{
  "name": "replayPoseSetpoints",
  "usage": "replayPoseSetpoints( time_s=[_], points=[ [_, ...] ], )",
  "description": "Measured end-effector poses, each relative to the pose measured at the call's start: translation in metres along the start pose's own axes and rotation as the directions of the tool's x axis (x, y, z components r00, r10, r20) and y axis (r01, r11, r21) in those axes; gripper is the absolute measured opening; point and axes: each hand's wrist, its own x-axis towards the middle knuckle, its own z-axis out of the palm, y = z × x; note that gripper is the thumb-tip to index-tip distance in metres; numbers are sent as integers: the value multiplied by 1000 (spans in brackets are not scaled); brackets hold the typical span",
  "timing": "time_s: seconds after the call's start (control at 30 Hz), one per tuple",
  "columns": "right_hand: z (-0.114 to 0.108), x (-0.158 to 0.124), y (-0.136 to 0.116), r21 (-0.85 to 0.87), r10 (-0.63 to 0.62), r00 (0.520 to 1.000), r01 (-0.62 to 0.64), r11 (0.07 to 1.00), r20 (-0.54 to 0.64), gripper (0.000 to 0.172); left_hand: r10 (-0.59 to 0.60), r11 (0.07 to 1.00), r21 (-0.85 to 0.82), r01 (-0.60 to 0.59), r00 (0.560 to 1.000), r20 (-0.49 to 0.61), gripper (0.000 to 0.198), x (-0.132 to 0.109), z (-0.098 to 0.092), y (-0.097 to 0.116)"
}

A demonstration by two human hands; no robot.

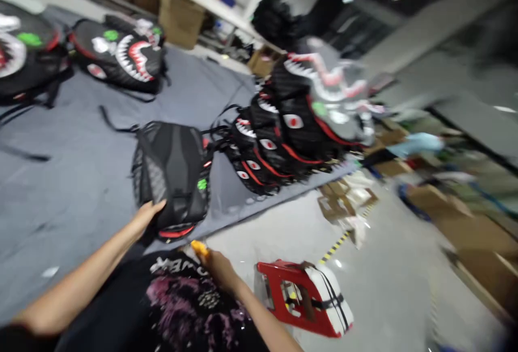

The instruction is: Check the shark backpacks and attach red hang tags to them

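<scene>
A black backpack (178, 171) lies back panel up on the grey-covered table, its straps loose at the far end. My left hand (149, 216) grips its near left corner, thumb on top and the other fingers hidden beneath. Close to my body, just off the table edge, my right hand (218, 266) is closed around a small yellow-orange object (199, 248) whose kind I cannot make out. Red trim and a green patch show on the backpack's near and right sides.
Shark-mouth backpacks are stacked in a leaning row (283, 130) to the right. More backpacks (121, 58) lie at the far left. On the floor stand a red stool (283, 292) with a white strapped pad and cardboard pieces (338, 201). Someone in light blue (416, 145) is blurred beyond.
</scene>
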Motion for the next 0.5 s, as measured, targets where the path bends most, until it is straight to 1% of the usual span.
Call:
replayPoseSetpoints(
  time_s=[0.03,0.07,0.1,0.13,0.17,0.2,0.23,0.27,0.3,0.33,0.37,0.4,0.43,0.47,0.5],
  points=[
    [2,3,0,27,-34,999,33,999,11,45,30,961,276,-14,998,-54,52,-6,-3,-2],
    [2,7,0,39,-49,999,49,998,18,46,74,857,516,-10,992,-103,62,-9,-7,-5],
    [1,11,1,33,-39,999,39,999,5,48,120,716,698,5,984,-129,73,-10,-12,-8],
    [-1,13,1,17,-7,999,8,1000,-38,49,192,561,827,-21,976,-106,83,-8,-16,-10],
    [-3,15,0,-3,29,996,-29,1000,-88,50,322,419,902,-107,946,-37,87,-5,-19,-11],
    [-5,16,-1,-13,61,991,-63,998,-121,51,507,277,944,-180,862,16,88,-1,-19,-12],
    [-6,16,-2,-8,74,990,-75,997,-121,52,658,181,965,-190,752,25,89,3,-17,-12],
    [-6,16,-3,12,60,994,-59,998,-94,53,708,99,967,-237,699,99,88,7,-11,-12],
    [-5,16,-4,38,38,998,-36,999,-50,53,732,5,957,-291,653,195,87,11,-4,-14],
    [-4,17,-6,60,21,1000,-20,998,-18,53,706,-87,934,-346,641,303,84,15,6,-16],
    [-1,18,-6,69,22,1000,-21,997,-17,53,641,-177,901,-395,649,410,81,20,16,-20],
    [1,21,-6,67,41,998,-38,997,-53,52,570,-257,868,-424,659,490,77,25,25,-25],
    [4,24,-4,65,70,992,-64,996,-107,51,509,-314,848,-427,679,530,73,31,34,-31],
    [7,28,-2,85,96,983,-83,993,-157,48,475,-345,847,-405,703,530,69,37,41,-37],
    [10,32,2,132,104,974,-79,988,-199,43,467,-356,857,-373,723,509,66,43,46,-43]
  ],
)
